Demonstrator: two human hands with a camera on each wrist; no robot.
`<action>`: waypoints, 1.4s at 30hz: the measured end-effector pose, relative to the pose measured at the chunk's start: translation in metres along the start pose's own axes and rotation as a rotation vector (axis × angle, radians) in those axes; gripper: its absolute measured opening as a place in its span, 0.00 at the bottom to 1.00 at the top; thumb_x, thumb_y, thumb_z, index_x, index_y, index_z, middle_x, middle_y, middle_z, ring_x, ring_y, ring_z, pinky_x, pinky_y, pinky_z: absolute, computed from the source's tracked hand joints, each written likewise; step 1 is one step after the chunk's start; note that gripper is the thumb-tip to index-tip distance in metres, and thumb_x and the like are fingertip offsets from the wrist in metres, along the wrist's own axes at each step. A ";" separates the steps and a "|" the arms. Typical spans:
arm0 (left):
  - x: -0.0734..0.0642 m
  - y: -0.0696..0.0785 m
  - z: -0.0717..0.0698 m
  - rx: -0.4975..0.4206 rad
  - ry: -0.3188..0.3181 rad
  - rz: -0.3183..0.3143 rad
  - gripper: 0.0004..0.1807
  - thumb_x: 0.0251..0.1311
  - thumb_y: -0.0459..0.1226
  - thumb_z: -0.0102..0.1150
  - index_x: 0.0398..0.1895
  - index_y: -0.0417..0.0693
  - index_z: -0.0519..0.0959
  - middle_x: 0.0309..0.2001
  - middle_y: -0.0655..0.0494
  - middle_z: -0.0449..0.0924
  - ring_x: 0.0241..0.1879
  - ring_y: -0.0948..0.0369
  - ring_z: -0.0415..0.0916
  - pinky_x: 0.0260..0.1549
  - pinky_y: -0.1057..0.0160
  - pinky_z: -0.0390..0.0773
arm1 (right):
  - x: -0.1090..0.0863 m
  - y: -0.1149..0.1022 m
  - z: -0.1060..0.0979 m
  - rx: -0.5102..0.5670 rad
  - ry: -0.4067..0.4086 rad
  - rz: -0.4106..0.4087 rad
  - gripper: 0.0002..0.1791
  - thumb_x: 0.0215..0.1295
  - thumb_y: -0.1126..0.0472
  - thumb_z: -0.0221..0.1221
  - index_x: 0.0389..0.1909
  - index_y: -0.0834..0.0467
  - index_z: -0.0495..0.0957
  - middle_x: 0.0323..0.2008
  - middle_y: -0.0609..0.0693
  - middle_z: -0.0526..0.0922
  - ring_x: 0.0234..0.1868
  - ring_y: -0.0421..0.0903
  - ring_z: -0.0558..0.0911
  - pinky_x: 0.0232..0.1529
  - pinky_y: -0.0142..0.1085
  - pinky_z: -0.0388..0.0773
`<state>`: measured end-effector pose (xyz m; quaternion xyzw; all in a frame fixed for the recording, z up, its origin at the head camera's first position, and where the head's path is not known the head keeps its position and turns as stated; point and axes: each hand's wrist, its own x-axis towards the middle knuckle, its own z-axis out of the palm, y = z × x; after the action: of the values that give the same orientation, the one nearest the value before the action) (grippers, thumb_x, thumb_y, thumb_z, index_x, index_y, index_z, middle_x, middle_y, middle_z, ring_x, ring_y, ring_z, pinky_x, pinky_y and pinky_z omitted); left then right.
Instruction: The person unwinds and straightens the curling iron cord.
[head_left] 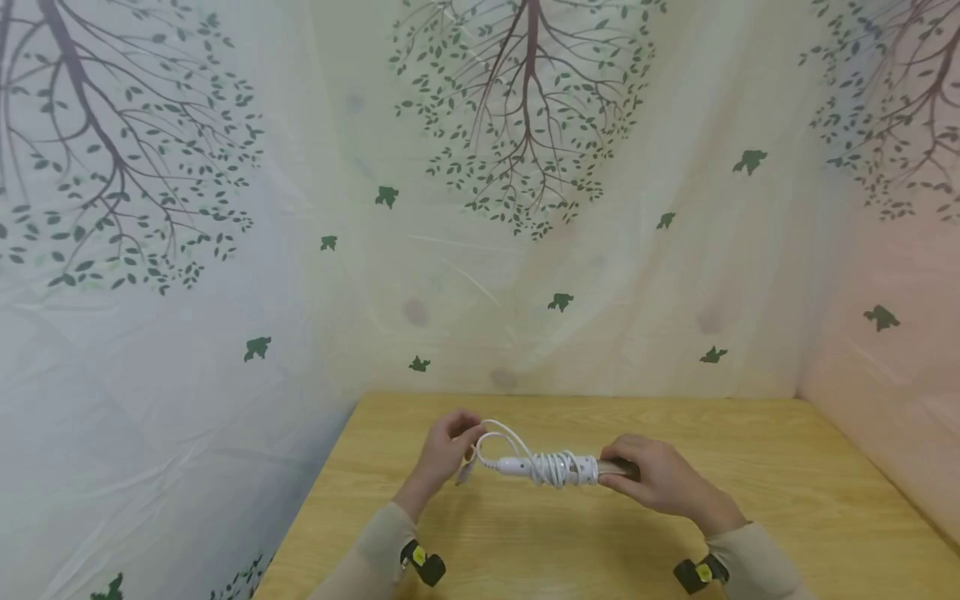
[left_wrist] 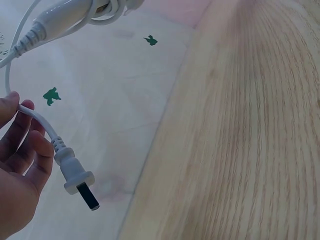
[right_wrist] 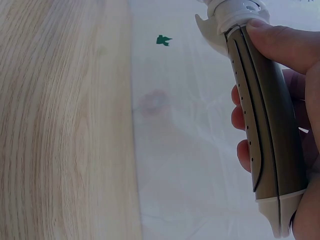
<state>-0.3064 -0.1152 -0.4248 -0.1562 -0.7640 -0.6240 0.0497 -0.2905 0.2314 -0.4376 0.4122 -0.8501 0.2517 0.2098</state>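
Note:
A hair curling iron (head_left: 517, 467) is held level over the table, its white cord (head_left: 557, 471) wound several times round the white handle. My right hand (head_left: 663, 475) grips its gold-brown barrel (right_wrist: 267, 115); in the right wrist view the thumb lies along the barrel near the white collar and the fingers wrap behind. At the other end, my left hand (head_left: 442, 450) pinches the loose stretch of cord between thumb and fingers. Below those fingers the white two-pin plug (left_wrist: 75, 172) hangs free in the left wrist view. A loop of cord arches between the left hand and the handle.
Beneath both hands lies a light wooden table (head_left: 540, 550). Pale curtains (head_left: 480, 275) printed with trees and green leaves stand behind it and along both sides. A dark wrist camera (head_left: 423, 562) sits on the left sleeve, another camera (head_left: 700, 575) on the right.

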 end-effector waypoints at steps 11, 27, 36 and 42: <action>0.009 -0.016 -0.009 -0.018 0.025 0.063 0.07 0.63 0.32 0.60 0.39 0.34 0.77 0.36 0.34 0.79 0.28 0.64 0.74 0.24 0.68 0.77 | 0.002 -0.001 0.002 -0.038 -0.028 0.026 0.09 0.60 0.51 0.67 0.38 0.48 0.80 0.32 0.35 0.79 0.28 0.26 0.71 0.25 0.24 0.72; 0.002 -0.012 -0.013 -0.037 -0.072 0.118 0.05 0.64 0.30 0.58 0.38 0.34 0.76 0.34 0.36 0.77 0.27 0.63 0.73 0.23 0.70 0.75 | -0.002 0.018 0.011 -0.147 -0.030 0.093 0.11 0.60 0.48 0.66 0.37 0.50 0.81 0.31 0.36 0.80 0.27 0.26 0.71 0.26 0.26 0.71; -0.004 -0.021 -0.013 -0.024 -0.227 0.168 0.07 0.68 0.32 0.53 0.41 0.33 0.74 0.31 0.51 0.76 0.23 0.63 0.72 0.22 0.66 0.77 | -0.005 0.022 0.009 -0.175 -0.079 0.229 0.14 0.61 0.46 0.65 0.37 0.53 0.82 0.30 0.37 0.81 0.26 0.27 0.71 0.26 0.28 0.71; -0.006 -0.028 -0.013 -0.015 -0.248 0.177 0.07 0.69 0.31 0.51 0.41 0.32 0.73 0.31 0.46 0.75 0.24 0.64 0.71 0.22 0.67 0.76 | -0.005 0.025 0.009 -0.171 -0.091 0.279 0.15 0.61 0.46 0.65 0.37 0.54 0.82 0.30 0.38 0.82 0.26 0.28 0.72 0.27 0.29 0.73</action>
<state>-0.3105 -0.1333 -0.4495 -0.2992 -0.7429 -0.5988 0.0089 -0.3093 0.2421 -0.4541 0.2817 -0.9260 0.1863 0.1686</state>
